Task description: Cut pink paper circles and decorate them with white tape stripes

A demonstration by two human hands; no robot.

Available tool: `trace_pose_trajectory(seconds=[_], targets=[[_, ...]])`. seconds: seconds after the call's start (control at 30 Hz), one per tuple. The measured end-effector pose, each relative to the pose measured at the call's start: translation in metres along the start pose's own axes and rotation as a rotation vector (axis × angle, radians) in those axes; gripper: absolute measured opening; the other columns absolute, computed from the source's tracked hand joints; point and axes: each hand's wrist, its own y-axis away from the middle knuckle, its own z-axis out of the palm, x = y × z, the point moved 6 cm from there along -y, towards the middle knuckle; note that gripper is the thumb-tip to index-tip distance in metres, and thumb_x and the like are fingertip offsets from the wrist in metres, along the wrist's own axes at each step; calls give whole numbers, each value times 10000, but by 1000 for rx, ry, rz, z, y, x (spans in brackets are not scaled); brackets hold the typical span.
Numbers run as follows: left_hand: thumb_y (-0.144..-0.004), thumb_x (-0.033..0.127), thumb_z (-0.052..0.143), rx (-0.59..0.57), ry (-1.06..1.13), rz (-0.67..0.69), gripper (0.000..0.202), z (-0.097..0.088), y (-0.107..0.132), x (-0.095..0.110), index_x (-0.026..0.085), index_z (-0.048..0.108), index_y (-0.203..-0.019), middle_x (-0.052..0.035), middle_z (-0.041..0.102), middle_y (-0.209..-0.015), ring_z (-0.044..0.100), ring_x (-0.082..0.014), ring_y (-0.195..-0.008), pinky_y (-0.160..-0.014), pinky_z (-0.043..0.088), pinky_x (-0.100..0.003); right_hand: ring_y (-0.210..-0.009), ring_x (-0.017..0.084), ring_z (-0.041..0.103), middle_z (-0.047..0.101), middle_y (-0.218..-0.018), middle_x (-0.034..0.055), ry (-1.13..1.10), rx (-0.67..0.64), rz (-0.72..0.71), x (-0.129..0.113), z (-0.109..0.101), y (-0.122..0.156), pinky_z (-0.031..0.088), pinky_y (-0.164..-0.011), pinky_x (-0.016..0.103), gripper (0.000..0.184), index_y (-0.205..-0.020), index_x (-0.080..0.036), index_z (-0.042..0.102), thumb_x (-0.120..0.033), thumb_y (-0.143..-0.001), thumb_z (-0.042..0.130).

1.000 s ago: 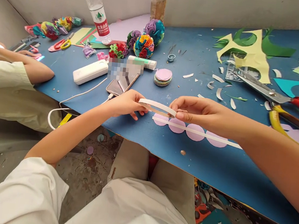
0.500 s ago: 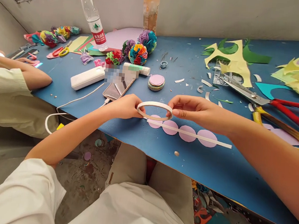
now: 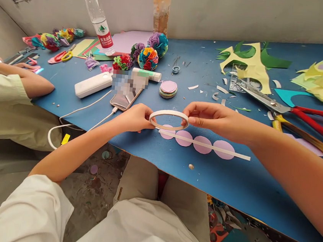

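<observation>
We work at a blue worktop (image 3: 171,160). Scissors (image 3: 275,106) with red handles lie at its right, next to paper scraps (image 3: 263,76). A bottle (image 3: 101,30) with a red cap stands toward the wall. Our right hand (image 3: 215,119) has its fingers closed in a pinch on the right side of the tape roll (image 3: 169,113). Our left hand (image 3: 134,116) has its fingers closed on the left side; their tips are partly hidden. The roll is above the worktop, near its front edge. A phone (image 3: 126,98) lies beyond our left hand. A white strip (image 3: 202,143) runs across four lilac discs (image 3: 224,144) in a row. Beyond the roll sits a disc stack (image 3: 168,89).
</observation>
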Motion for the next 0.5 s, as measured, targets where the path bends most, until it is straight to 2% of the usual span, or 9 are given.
trace_pose_trajectory(seconds=[0.17,0.37,0.5], targets=[[-675,260,647,61,31,-39,116,1,2,-1,153,665,-714,21,586,-615,548,-85,-498,-427,476,-179,-837,181,587,646,-881,29,-53,7,83,2,-1,2,469,-739,317,356,-892,-231,617,-570,-791,658],[-692,175,646,68,137,-6,65,4,0,-4,136,648,-744,31,573,-618,538,-68,-515,-433,492,-164,-740,178,536,603,-777,22,-34,13,180,-6,3,2,422,-648,303,429,-815,-241,615,-655,-718,675],[-683,113,667,56,248,8,217,3,-5,-8,141,634,-896,43,575,-665,537,-78,-562,-433,495,-175,-736,194,531,600,-775,41,21,33,271,-2,-1,6,428,-642,313,377,-808,-281,627,-655,-762,621]])
